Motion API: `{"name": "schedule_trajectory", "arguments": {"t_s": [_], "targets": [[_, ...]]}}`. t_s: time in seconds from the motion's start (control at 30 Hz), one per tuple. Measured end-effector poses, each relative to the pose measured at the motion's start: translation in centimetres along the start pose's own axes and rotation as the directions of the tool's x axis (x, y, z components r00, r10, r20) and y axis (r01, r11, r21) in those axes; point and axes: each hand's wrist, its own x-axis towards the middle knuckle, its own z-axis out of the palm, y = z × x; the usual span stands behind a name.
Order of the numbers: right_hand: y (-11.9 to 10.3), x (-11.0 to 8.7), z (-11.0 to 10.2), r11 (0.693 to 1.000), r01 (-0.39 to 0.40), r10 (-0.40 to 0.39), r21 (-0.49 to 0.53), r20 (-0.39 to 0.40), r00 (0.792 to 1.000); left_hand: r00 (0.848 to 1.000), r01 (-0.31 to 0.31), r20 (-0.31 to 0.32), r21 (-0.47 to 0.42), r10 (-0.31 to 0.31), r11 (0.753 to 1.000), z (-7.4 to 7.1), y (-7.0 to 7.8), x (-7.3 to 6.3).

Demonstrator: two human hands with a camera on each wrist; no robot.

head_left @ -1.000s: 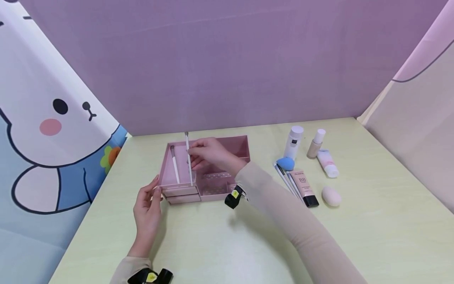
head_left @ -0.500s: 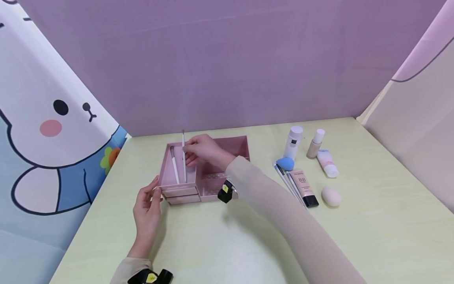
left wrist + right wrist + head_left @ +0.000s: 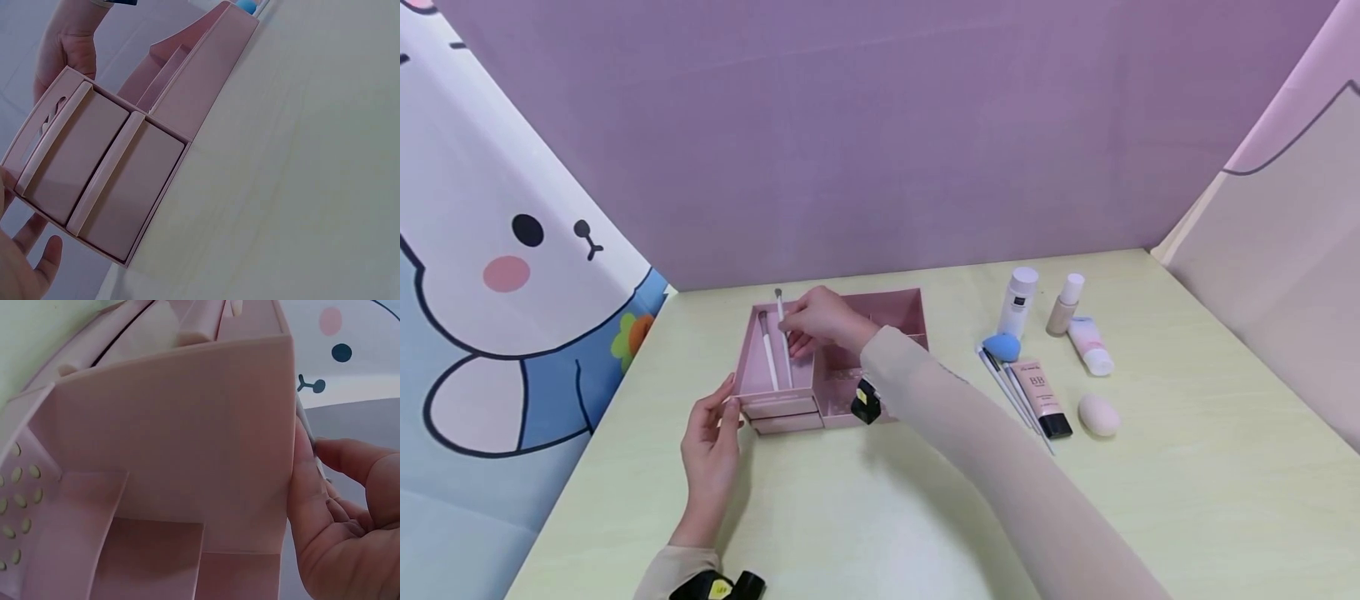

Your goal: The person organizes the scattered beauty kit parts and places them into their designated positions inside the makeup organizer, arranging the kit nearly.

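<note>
In the head view, a pink makeup organizer (image 3: 891, 307) stands on the table, with two small drawers (image 3: 100, 169) at its front left. My right hand (image 3: 827, 321) pinches a white-handled makeup brush (image 3: 781, 310) over the shallow top tray, the handle's lower end close to the tray floor. Another makeup brush (image 3: 770, 358) lies in that tray, left of the held one. My left hand (image 3: 711, 442) touches the organizer's front left corner with relaxed fingers (image 3: 50, 256). The right wrist view shows the organizer's side wall (image 3: 181, 437), with thumb and fingers beyond its edge.
To the right are a white bottle (image 3: 1017, 304), a foundation bottle (image 3: 1063, 308), a white tube (image 3: 1092, 346) and a blue sponge (image 3: 1002, 347). Several thin brushes (image 3: 1000, 382) lie beside a BB cream tube (image 3: 1040, 392) and a pale egg-shaped sponge (image 3: 1099, 415).
My right hand has moved left with the brush, bringing it lower and nearer the brush lying in the tray. My left hand has stayed at the corner.
</note>
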Motion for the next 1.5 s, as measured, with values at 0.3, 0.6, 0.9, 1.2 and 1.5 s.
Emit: {"name": "schedule_trajectory", "arguments": {"t_s": [0.3, 0.6, 0.9, 1.2, 1.5], "targets": [[-0.2, 0.1, 0.3, 0.998, 0.002, -0.004, -0.063, -0.024, 1.000, 0.999, -0.031, -0.010, 0.011, 0.031, 0.999, -0.1, -0.2, 0.0], [0.1, 0.2, 0.4, 1.000, 0.020, -0.021, -0.001, -0.009, 1.000, 1.000, -0.023, -0.011, 0.016, 0.023, 1.000, -0.4, -0.4, -0.1], [0.6, -0.1, -0.1, 0.997, 0.073, -0.073, -0.011, 0.020, 0.997, 1.000, -0.015, -0.011, 0.010, 0.015, 1.000, -0.4, -0.3, -0.2], [0.1, -1.9, -1.4, 0.991, 0.136, -0.135, -0.014, 0.069, 0.989, 1.000, -0.026, -0.013, 0.005, 0.026, 1.000, -0.5, -0.4, 0.0], [0.8, -4.3, -3.7, 0.984, 0.176, -0.171, -0.033, 0.127, 0.977, 0.999, -0.031, -0.009, 0.002, 0.031, 1.000, -0.6, -0.6, -0.1]]}}
